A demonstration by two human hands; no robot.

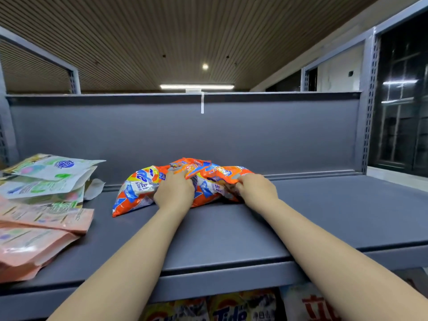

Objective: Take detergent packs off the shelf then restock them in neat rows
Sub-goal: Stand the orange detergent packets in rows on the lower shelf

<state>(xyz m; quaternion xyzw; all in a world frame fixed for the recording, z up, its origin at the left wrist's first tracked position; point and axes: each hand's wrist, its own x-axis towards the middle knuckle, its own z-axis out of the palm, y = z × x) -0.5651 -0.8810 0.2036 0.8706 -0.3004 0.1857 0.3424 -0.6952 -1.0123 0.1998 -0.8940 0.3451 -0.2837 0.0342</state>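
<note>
Both of our hands close on orange detergent packs lying on a grey metal shelf, near its back panel and roughly mid-width. Our left hand curls its fingers into the crumpled film at the middle of the heap, while our right hand pinches a fold at the right end. Whether we have one pack or several bunched together, we cannot tell from here

We judge these packs soft and slack: the film wrinkles and sags where we grip, and the contents appear to shift like powder. They likely weigh little enough for two hands but will flop and slide on glossy plastic, so we would take hold low and around the filled body, not by a thin sealed edge that could slip or tear. Supporting the underside should keep them flat for a tidy row

The packs show bright orange with blue, yellow and white panels and printed lettering, their surface shiny and creased. The left end lies flatter, its corner pointing toward the shelf's front lip

To the left, well apart, a loose stack of pink and green-white pouches leans unevenly; more boxed detergent shows on the level below
</note>
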